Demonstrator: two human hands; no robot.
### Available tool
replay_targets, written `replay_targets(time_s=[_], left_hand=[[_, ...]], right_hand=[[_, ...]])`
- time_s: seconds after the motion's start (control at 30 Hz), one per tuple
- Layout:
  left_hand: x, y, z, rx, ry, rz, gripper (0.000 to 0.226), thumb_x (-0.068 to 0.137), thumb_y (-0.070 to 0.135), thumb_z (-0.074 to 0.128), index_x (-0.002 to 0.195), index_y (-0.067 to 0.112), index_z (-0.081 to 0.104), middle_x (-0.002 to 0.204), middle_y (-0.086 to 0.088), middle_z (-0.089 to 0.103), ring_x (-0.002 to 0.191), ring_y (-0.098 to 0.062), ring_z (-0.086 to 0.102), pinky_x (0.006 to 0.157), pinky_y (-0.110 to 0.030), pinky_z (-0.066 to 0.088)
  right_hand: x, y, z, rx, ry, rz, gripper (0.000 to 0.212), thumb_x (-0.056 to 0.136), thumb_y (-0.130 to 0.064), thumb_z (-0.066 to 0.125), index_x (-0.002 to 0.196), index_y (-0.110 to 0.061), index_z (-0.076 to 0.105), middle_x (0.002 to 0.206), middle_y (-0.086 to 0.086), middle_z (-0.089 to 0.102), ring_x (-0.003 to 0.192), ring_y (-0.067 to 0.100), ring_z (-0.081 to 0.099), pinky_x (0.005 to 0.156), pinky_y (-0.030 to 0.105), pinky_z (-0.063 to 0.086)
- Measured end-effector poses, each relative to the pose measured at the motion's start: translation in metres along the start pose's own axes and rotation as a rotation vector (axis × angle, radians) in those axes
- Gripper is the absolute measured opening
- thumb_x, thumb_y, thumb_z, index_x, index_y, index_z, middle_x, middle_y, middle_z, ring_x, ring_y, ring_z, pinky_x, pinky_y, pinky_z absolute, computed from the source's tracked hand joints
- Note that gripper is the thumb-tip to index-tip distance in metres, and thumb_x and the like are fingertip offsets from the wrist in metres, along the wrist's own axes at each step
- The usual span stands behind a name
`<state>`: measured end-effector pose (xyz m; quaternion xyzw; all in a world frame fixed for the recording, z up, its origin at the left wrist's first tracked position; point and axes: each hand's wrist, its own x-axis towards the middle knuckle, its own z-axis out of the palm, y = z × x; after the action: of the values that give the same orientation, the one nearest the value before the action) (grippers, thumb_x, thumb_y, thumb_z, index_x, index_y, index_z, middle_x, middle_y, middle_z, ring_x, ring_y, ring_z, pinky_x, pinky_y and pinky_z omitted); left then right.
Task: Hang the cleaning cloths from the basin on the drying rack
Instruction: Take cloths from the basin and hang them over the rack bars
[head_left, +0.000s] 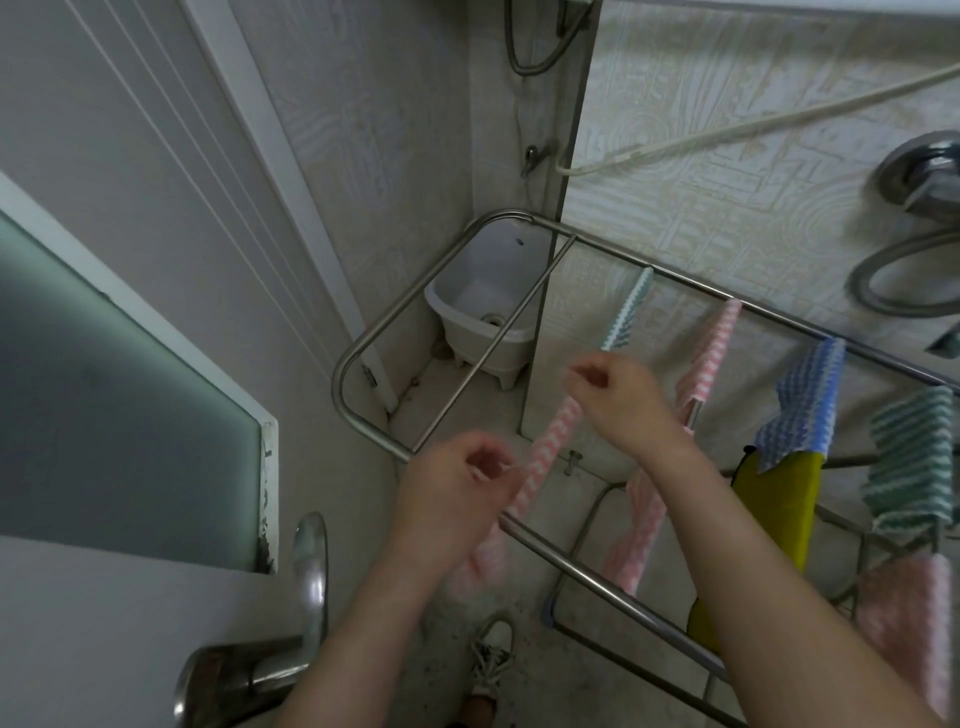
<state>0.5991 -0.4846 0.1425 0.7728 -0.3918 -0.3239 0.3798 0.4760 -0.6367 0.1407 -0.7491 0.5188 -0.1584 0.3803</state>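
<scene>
- Pink-and-white zigzag cloth (550, 441) draped over front rail of tubular steel drying rack (571, 567).
- Pinched near rail by left hand (457, 483), at far end by right hand (618, 395).

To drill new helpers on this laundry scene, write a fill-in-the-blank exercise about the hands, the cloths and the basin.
1. The left hand and right hand pinch one cloth, striped white and ___, across the drying rack.
2. The blue cloth hangs between a pink cloth and a ___ one.
3. The white basin stands on the ___.
Missing words: pink; green; floor.
</scene>
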Motion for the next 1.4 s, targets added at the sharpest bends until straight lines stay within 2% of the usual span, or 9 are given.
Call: replay_targets(time_s=[0.13, 0.23, 0.43, 0.67, 0.83, 0.97, 1.07, 1.27, 1.4], left_hand=[[-0.008, 0.038, -0.03, -0.692, -0.131, -0.056, 0.022, 0.073, -0.002, 0.072, 0.085, 0.017, 0.071, 0.081, -0.004, 0.066, 0.078, -0.017, 0.062, 0.076, -0.032, 0.052], [-0.006, 0.052, -0.04, -0.987, -0.186, -0.087, 0.028, 0.065, -0.002, 0.068, 0.09, 0.012, 0.068, 0.08, -0.007, 0.063, 0.068, -0.015, 0.062, 0.068, -0.028, 0.054], [-0.005, 0.06, -0.046, -1.011, -0.155, -0.012, 0.025, 0.074, -0.002, 0.062, 0.095, 0.01, 0.064, 0.083, -0.007, 0.069, 0.073, -0.015, 0.065, 0.068, -0.028, 0.057], [0.017, 0.05, -0.056, -0.234, 0.158, 0.234, 0.026, 0.094, 0.011, 0.055, 0.096, 0.033, 0.067, 0.068, 0.015, 0.067, 0.064, -0.001, 0.059, 0.063, -0.018, 0.046], [0.027, 0.042, -0.059, -0.281, 0.302, 0.284, 0.031, 0.095, 0.006, 0.05, 0.085, 0.031, 0.066, 0.074, 0.017, 0.066, 0.068, 0.004, 0.058, 0.063, -0.014, 0.044], [0.026, 0.031, -0.051, -0.347, 0.341, 0.21, 0.029, 0.096, 0.011, 0.047, 0.085, 0.03, 0.065, 0.084, 0.005, 0.068, 0.08, -0.013, 0.066, 0.069, -0.034, 0.054], [0.026, 0.024, -0.047, -0.384, 0.355, 0.181, 0.022, 0.096, 0.02, 0.048, 0.087, 0.032, 0.065, 0.089, 0.001, 0.069, 0.086, -0.024, 0.068, 0.071, -0.05, 0.058], [0.027, 0.009, -0.04, -0.495, 0.361, 0.094, 0.016, 0.099, 0.013, 0.045, 0.099, 0.026, 0.055, 0.081, -0.007, 0.062, 0.063, -0.009, 0.058, 0.054, -0.03, 0.05], [0.046, -0.013, -0.04, -0.357, 0.434, -0.016, 0.024, 0.099, 0.023, 0.04, 0.109, 0.043, 0.05, 0.113, -0.004, 0.058, 0.1, -0.022, 0.06, 0.086, -0.051, 0.053]], right_hand=[[-0.047, -0.032, -0.011, 0.602, -0.632, 0.105, 0.042, 0.084, -0.053, 0.048, 0.103, -0.021, 0.069, 0.102, -0.003, 0.074, 0.098, 0.009, 0.067, 0.067, 0.023, 0.051], [-0.064, -0.034, -0.005, 0.718, -0.789, 0.012, 0.035, 0.087, -0.043, 0.059, 0.113, -0.02, 0.066, 0.1, -0.002, 0.072, 0.094, 0.011, 0.066, 0.075, 0.028, 0.053], [-0.07, -0.034, -0.008, 0.755, -0.522, -0.064, 0.025, 0.077, -0.015, 0.074, 0.098, -0.002, 0.068, 0.09, 0.013, 0.07, 0.083, 0.022, 0.064, 0.076, 0.037, 0.051], [-0.056, -0.038, -0.044, 0.46, -0.265, -0.166, 0.02, 0.075, -0.024, 0.075, 0.088, -0.01, 0.07, 0.083, 0.019, 0.068, 0.068, 0.018, 0.058, 0.059, 0.025, 0.049], [-0.019, -0.048, -0.067, -0.13, -0.181, -0.336, 0.012, 0.081, -0.021, 0.074, 0.089, -0.026, 0.068, 0.076, -0.016, 0.062, 0.07, -0.006, 0.055, 0.064, 0.011, 0.041], [0.015, -0.048, -0.072, -0.3, -0.007, -0.387, 0.003, 0.082, -0.017, 0.071, 0.084, -0.016, 0.073, 0.068, -0.015, 0.054, 0.065, 0.003, 0.052, 0.062, 0.017, 0.041], [0.035, -0.047, -0.058, -0.238, 0.093, -0.38, 0.004, 0.083, -0.016, 0.069, 0.08, -0.019, 0.07, 0.078, -0.007, 0.058, 0.079, 0.011, 0.055, 0.071, 0.023, 0.039], [0.052, -0.041, -0.025, 0.337, -0.081, -0.134, 0.025, 0.088, -0.003, 0.061, 0.072, -0.021, 0.062, 0.074, 0.002, 0.063, 0.067, 0.012, 0.06, 0.062, 0.024, 0.057], [0.068, -0.046, 0.002, 0.235, -0.056, -0.152, 0.009, 0.084, -0.005, 0.066, 0.078, -0.012, 0.066, 0.072, 0.008, 0.064, 0.066, 0.022, 0.062, 0.07, 0.038, 0.058]])
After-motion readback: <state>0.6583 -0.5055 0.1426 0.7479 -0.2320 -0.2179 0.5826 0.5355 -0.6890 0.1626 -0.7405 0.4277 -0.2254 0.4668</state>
